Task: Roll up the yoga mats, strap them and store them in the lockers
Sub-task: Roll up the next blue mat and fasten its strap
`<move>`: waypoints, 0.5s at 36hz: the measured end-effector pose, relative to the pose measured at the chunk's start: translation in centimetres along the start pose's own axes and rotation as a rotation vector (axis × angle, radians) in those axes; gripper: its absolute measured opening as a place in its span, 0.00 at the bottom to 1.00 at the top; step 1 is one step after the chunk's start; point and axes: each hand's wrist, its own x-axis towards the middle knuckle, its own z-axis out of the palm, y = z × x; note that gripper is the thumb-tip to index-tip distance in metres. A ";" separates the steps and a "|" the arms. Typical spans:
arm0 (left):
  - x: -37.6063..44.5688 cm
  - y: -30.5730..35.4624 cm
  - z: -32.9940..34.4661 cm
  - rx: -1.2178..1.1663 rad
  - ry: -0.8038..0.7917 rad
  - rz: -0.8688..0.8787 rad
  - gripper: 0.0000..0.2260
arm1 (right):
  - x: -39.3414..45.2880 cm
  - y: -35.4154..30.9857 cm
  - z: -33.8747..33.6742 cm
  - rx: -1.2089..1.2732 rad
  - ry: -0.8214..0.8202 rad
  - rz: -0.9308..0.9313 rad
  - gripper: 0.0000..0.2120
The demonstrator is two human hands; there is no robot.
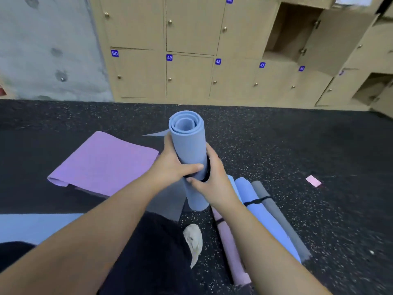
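Rolled blue yoga mat (188,145) stands nearly upright at the centre of the frame, its spiral end pointing up toward the lockers (191,50) and its lower end down near the dark speckled floor (276,145). Left hand (170,167) wraps the roll from the left, fingers behind it and thumb lying across its front. Right hand (209,177) curls around the roll from the right, just below the left thumb, and pinches a black strap (207,171) that circles the mat at that height; whether the strap is fastened is hard to tell, since the fingers cover most of it.

Left of the hands a purple mat (102,160) lies flat and partly unrolled on the floor. At lower right, beside the right forearm, lie three rolled mats side by side: a pink rolled mat (229,248), a second blue rolled mat (265,220) with a dark band around it, and a grey rolled mat (280,220); the forearm hides part of them. An open locker (291,33) shows at upper right, its door swung out. A small pink card (313,180) lies on the floor at right.
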 end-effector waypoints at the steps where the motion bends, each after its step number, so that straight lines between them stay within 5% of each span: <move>1: 0.1 -0.1 0.9 -0.013 -0.003 -0.004 0.44 | -0.2 0.7 -0.4 -0.016 0.008 0.013 0.45; 13: 0.0 -1.8 9.3 -0.114 -0.082 -0.031 0.31 | -4.0 7.6 -3.6 0.062 0.080 0.125 0.47; 18: 0.2 -2.5 11.7 -0.189 -0.133 -0.031 0.35 | -5.1 10.2 -3.9 -0.008 0.128 0.156 0.52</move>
